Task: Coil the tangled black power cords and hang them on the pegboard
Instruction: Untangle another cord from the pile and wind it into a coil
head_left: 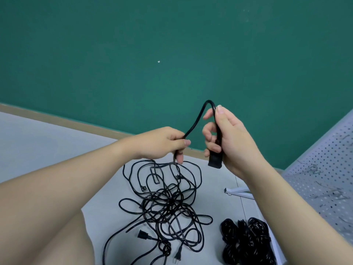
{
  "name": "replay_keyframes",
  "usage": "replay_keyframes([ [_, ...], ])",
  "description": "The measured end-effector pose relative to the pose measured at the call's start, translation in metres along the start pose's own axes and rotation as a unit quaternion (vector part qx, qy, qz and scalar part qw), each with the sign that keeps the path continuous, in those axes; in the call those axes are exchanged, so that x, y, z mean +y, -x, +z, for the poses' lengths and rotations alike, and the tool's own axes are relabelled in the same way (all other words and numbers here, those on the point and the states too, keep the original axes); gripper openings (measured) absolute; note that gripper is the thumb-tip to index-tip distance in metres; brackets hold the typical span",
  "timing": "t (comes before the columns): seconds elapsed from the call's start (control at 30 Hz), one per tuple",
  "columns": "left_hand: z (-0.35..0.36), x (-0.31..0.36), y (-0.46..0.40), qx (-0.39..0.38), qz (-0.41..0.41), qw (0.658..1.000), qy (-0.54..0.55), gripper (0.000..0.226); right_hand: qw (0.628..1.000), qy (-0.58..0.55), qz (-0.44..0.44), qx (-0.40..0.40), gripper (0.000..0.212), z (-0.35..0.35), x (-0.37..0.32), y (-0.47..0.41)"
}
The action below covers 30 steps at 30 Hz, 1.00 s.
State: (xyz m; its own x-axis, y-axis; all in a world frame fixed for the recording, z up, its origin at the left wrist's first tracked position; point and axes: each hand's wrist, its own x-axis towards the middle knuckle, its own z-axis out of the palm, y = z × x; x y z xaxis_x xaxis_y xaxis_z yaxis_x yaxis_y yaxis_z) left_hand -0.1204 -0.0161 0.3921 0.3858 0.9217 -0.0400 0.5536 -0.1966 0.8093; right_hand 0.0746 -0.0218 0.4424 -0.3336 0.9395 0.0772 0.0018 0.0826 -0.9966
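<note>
A tangle of black power cords [168, 205] lies spread on the grey floor below my hands. One black cord [198, 115] rises from it and arches between my hands. My right hand [229, 140] grips that cord near its end, and the blocky black connector [215, 159] hangs just below my fingers. My left hand [164, 144] holds the same cord lower down, with the cord running through my curled fingers toward the tangle. Several coiled black cords [246, 240] lie bundled at the lower right. The white pegboard [324, 178] leans at the right edge.
A green wall [152, 54] with a tan baseboard [76, 121] stands straight ahead. The pegboard's white foot [238, 191] rests on the floor between the tangle and the board. Metal hooks sit on the pegboard. My bare knee [63, 238] fills the lower left.
</note>
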Motion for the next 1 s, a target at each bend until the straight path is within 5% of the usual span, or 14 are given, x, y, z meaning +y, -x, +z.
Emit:
replay_keyframes([
  [0.2,-0.009,0.016,-0.003,0.136,0.021,0.979,0.153,0.038,0.993,-0.022,0.016,0.119,0.04,-0.011,-0.001,-0.006],
  [0.4,-0.019,0.012,-0.013,0.218,-0.025,0.942,0.255,0.039,0.996,0.087,-0.012,0.005,0.02,-0.025,-0.014,-0.002],
  [0.5,-0.019,0.016,-0.015,0.243,-0.03,0.929,0.278,0.036,0.994,0.104,-0.011,0.033,0.017,-0.023,-0.008,-0.001],
  [0.67,-0.006,0.037,-0.009,0.165,-0.003,0.924,0.346,0.028,0.989,0.001,0.026,0.144,0.026,-0.029,0.015,-0.006],
  [0.83,0.013,0.037,0.003,0.04,0.079,0.961,0.261,0.02,0.974,-0.155,0.152,0.065,0.043,-0.046,0.032,-0.003],
  [1.0,0.023,0.025,-0.003,0.012,0.022,0.988,0.154,0.009,0.962,-0.208,0.178,0.013,0.046,-0.038,0.044,-0.005],
])
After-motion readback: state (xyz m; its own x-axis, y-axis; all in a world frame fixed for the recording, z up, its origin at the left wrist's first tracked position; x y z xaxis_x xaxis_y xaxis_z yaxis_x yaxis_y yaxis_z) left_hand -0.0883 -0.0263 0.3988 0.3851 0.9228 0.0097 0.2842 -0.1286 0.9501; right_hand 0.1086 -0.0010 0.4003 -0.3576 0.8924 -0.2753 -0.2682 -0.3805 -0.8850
